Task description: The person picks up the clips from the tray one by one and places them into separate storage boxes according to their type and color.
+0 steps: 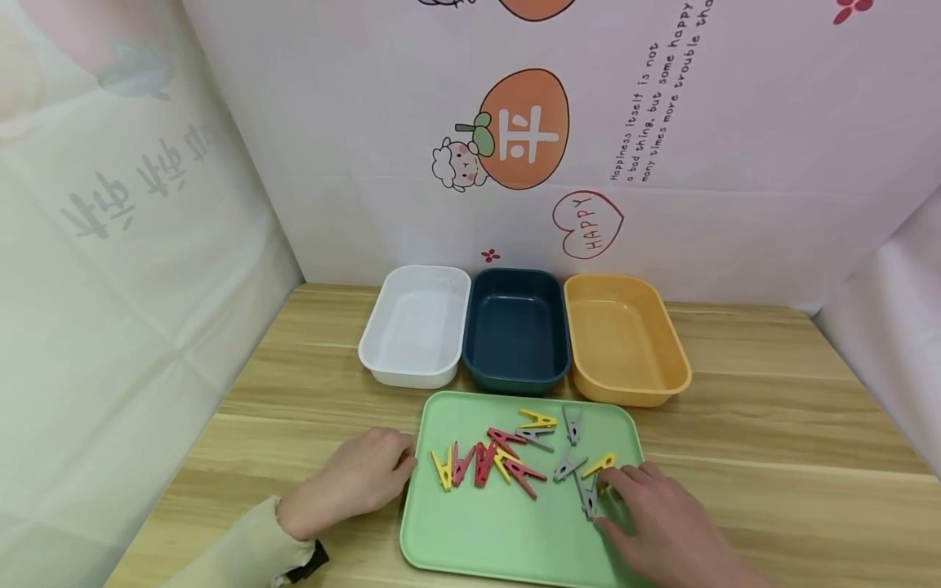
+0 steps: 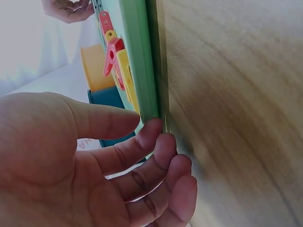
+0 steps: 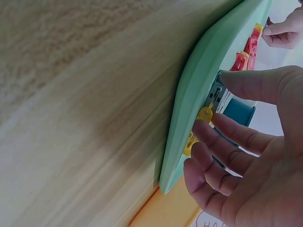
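Several red, yellow and grey clothespins lie on a green tray [image 1: 507, 539]. My left hand [image 1: 371, 469] is at the tray's left side; in the left wrist view its thumb and curled index finger pinch the tray's rim [image 2: 144, 90]. Over the right part of the tray, my right hand [image 1: 657, 514] has its thumb and fingers spread apart. Between them lies a grey clothespin [image 1: 589, 498], near the thumb tip. A yellow clothespin [image 3: 204, 114] is by the index and middle fingertips, partly covered by them. Red clothespins [image 1: 483, 464] lie on the tray's left half.
Behind the tray stand a white bin [image 1: 417, 327], a dark blue bin [image 1: 517, 327] and a yellow-orange bin [image 1: 625, 339], side by side. All rest on a wooden table [image 1: 750, 425]. Printed cloth [image 1: 382, 122] hangs behind and at the sides.
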A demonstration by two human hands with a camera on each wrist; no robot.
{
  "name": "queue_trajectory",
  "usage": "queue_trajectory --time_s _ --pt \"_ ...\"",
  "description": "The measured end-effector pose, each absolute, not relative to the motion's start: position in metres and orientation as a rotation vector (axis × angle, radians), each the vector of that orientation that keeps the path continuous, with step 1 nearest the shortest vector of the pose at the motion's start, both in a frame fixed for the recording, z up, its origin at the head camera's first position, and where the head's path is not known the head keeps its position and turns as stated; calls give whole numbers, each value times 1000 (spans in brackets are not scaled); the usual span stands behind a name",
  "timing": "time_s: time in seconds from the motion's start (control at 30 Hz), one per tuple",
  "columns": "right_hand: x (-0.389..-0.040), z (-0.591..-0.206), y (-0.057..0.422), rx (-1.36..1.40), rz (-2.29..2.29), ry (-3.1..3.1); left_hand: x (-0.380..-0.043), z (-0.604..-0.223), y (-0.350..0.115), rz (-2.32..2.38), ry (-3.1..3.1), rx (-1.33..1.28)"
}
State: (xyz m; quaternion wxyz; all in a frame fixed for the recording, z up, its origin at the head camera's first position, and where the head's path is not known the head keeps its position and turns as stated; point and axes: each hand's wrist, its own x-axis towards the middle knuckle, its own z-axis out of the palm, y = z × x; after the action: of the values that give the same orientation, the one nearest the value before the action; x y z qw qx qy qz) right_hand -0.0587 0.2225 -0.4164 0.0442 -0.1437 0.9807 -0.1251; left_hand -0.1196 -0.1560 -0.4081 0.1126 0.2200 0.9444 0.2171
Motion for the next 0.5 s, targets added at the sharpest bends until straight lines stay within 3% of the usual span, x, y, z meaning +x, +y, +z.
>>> queue_trajectory --time_s 0.5 --pt "-64 -413 223 -485 -389 2992 -119 -413 -157 640 2765 684"
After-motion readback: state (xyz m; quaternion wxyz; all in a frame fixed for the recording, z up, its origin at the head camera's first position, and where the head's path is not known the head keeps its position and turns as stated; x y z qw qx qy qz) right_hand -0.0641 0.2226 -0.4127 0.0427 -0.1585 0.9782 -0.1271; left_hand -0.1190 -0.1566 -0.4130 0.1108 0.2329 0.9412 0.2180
